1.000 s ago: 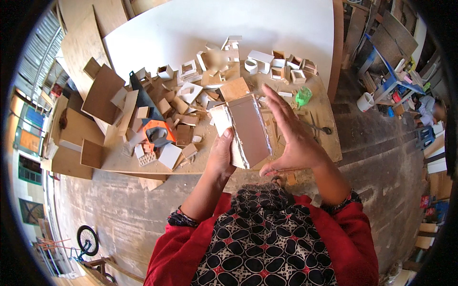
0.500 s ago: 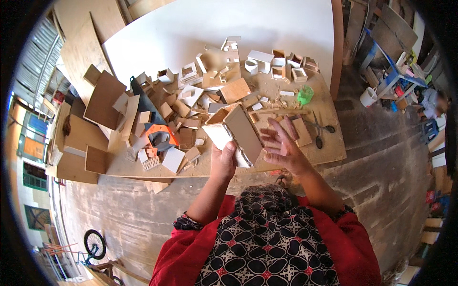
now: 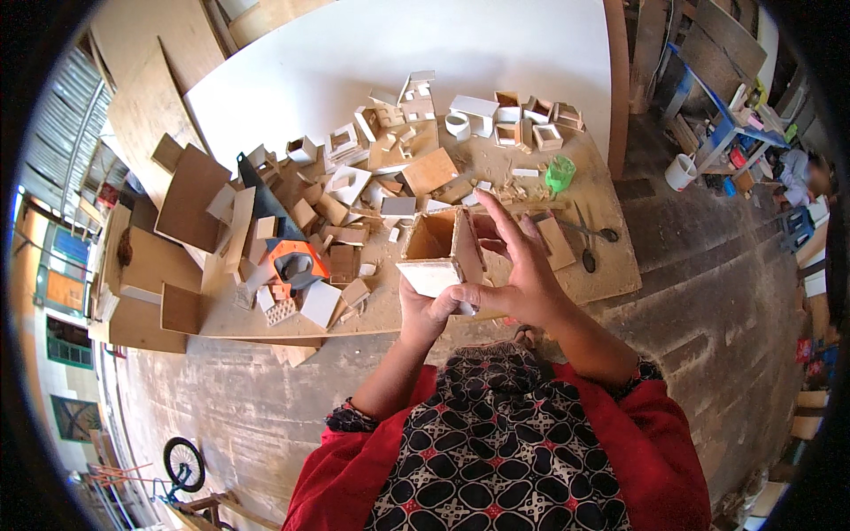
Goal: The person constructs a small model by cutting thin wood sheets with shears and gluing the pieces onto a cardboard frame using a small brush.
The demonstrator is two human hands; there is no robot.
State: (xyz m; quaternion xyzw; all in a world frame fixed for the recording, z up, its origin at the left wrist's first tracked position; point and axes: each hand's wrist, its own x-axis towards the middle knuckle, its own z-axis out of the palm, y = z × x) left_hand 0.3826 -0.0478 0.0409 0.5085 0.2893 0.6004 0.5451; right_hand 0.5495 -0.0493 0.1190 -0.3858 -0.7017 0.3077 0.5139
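Observation:
I hold a small open-topped wooden box (image 3: pixel 431 276) above the near edge of the workbench. Its outside is white, its inside bare brown wood, and its edges look rough. My left hand (image 3: pixel 420 317) grips the lower part from beneath, with the fingers partly hidden behind the box. Around the right side comes my right hand (image 3: pixel 527 279), its thumb against the lower front and its other fingers reaching up along the side wall. The index finger stands up past the rim.
Wood offcuts and small boxes crowd the workbench (image 3: pixel 593 283). An orange-handled handsaw (image 3: pixel 297 263) lies left, scissors (image 3: pixel 589 234) and a green plastic cup (image 3: pixel 560 173) right. A white panel (image 3: pixel 390 53) stands behind. Off to the right, a person (image 3: pixel 801 181) is near a blue-topped table.
The box has turned more upright, its opening now facing up toward me. My right hand has moved left from beside the box onto its side and front.

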